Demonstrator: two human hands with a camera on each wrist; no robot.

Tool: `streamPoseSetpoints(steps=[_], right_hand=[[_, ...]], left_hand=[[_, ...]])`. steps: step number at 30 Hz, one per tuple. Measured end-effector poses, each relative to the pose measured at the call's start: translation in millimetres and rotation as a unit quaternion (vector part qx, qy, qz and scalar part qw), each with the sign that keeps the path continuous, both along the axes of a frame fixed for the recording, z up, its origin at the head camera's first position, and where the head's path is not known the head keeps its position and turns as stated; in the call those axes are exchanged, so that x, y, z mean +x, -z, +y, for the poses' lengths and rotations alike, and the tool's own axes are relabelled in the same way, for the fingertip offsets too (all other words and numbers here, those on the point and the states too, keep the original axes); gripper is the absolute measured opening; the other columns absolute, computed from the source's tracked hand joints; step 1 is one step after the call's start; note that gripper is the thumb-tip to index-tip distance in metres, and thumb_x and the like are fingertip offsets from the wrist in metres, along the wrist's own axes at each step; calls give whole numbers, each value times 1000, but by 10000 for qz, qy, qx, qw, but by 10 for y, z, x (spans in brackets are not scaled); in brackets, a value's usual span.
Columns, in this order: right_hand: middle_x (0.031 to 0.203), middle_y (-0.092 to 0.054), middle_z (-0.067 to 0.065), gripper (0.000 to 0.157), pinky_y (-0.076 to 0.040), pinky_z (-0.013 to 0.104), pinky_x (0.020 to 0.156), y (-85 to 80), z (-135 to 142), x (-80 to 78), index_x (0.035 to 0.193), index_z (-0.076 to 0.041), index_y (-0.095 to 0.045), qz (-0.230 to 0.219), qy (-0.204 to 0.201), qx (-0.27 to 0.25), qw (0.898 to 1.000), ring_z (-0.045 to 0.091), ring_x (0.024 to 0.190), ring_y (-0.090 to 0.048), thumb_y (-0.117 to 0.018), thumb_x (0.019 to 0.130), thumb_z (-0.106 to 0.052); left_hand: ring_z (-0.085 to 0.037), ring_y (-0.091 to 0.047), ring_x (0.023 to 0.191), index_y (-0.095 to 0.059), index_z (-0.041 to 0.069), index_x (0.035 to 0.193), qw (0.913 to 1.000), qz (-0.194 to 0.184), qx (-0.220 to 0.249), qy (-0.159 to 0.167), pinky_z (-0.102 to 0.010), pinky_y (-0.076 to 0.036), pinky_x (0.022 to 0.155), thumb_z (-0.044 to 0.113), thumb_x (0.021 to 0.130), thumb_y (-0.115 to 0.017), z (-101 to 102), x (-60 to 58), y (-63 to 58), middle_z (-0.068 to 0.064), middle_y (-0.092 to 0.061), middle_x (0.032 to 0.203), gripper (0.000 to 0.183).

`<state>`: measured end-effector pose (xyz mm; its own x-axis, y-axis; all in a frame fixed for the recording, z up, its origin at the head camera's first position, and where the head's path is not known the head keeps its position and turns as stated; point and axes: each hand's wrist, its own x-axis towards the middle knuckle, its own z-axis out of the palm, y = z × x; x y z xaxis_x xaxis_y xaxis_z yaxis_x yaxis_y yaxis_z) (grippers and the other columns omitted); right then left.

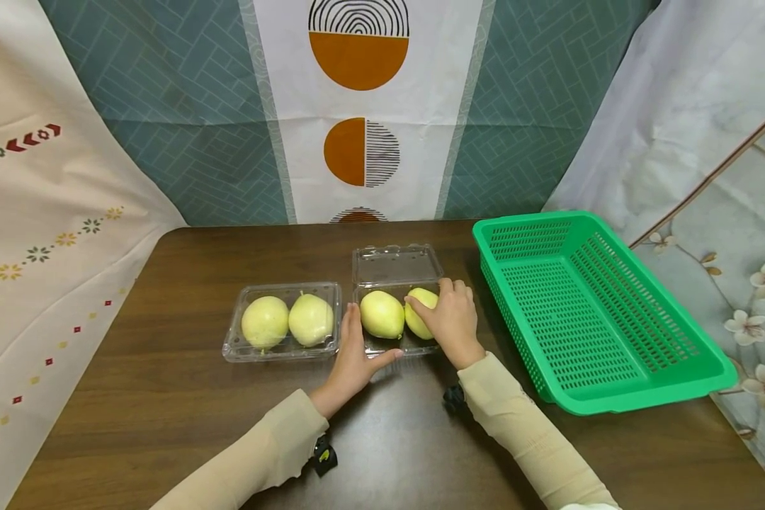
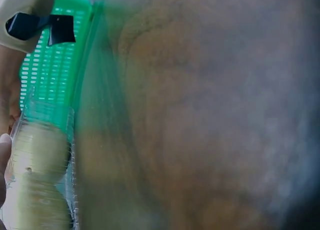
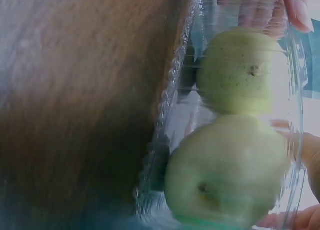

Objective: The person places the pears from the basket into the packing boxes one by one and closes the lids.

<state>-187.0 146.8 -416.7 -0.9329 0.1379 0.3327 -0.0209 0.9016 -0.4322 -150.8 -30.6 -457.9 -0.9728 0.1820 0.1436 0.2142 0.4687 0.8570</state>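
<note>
A clear plastic clamshell box (image 1: 398, 348) stands with its lid (image 1: 397, 265) raised at the back. Inside lie two yellow-green pears, the left pear (image 1: 382, 314) and the right pear (image 1: 418, 327). My right hand (image 1: 457, 320) holds the right pear, thumb on its near left side and fingers over its far right side. My left hand (image 1: 352, 354) rests at the box's left front corner, fingers straight along the side and thumb stretched along the front. Through the box wall both pears (image 3: 225, 170) show in the right wrist view. Blur covers most of the left wrist view.
Left of my left hand sits a closed clear box (image 1: 248, 355) with two pears inside. A green plastic basket (image 1: 574, 319) stands on the right of the brown wooden table (image 1: 166, 397). Patterned cloth (image 1: 185, 106) hangs behind and at both sides.
</note>
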Motion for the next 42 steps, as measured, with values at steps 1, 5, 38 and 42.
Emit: streamPoseSetpoints(steps=[1,5,38,42], right_hand=[[107,-59,27,73,-50,49,79,-3,10,2,115,9,-59,-6,-3,-6,10000,41,95,-55,-75,75,-51],[109,-58,27,74,-51,50,79,-34,57,1,116,8,-58,11,-5,-101,9999,41,96,-55,-74,75,-52],[143,-43,24,79,-30,52,110,-218,249,-286,142,4,-38,-1346,-508,-2078,9675,41,132,-39,-22,98,-60],[145,-40,23,83,-29,53,110,-254,268,-348,144,2,-35,-1631,-482,-2235,9597,43,132,-37,-17,96,-64]], left_hand=[[-45,-8,143,-4,-11,148,10000,-6,2,-9,-59,-20,112,30,75,-81,1,0,-1,-32,-3,153,114],[-45,-8,142,-6,-11,148,10000,-52,28,-67,-59,-19,112,32,75,-81,9,-7,-13,-32,-3,153,113],[-35,-13,145,-7,-2,151,9978,-526,249,-308,-51,-16,116,42,95,-52,-18,-329,-622,-23,-11,156,84],[-35,-15,144,-9,-1,151,9960,-775,308,-306,-50,-18,116,44,96,-50,6,-434,-681,-23,-13,156,82]])
